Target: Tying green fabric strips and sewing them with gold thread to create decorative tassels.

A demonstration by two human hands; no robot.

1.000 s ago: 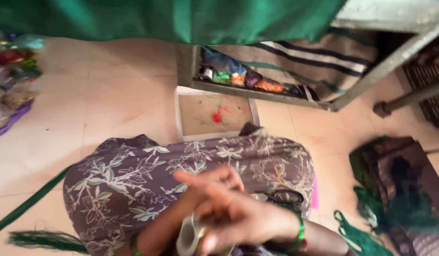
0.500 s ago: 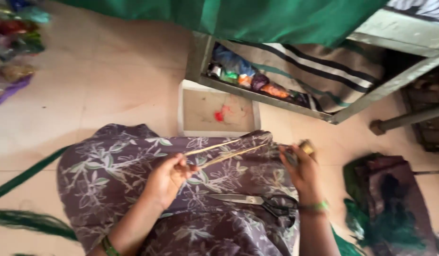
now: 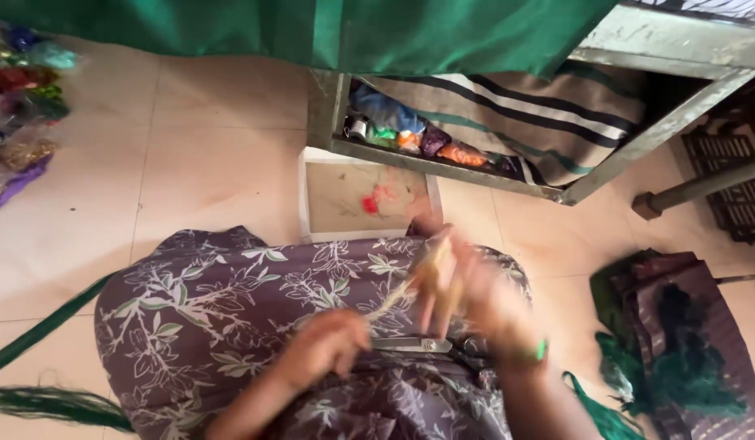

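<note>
— Left hand?
— Pinched shut on pale golden thread above the floral-clad lap.
— Right hand?
— Blurred — fingers wrapped about the thread's other end. Scissors lying just below.

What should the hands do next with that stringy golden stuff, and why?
Probably draw the right hand a bit further from the left hand, so the pale golden strands pull straight. They already stretch between both hands above the flowered cloth on the lap, and the right hand is blurred, so its grip is unclear.
</note>
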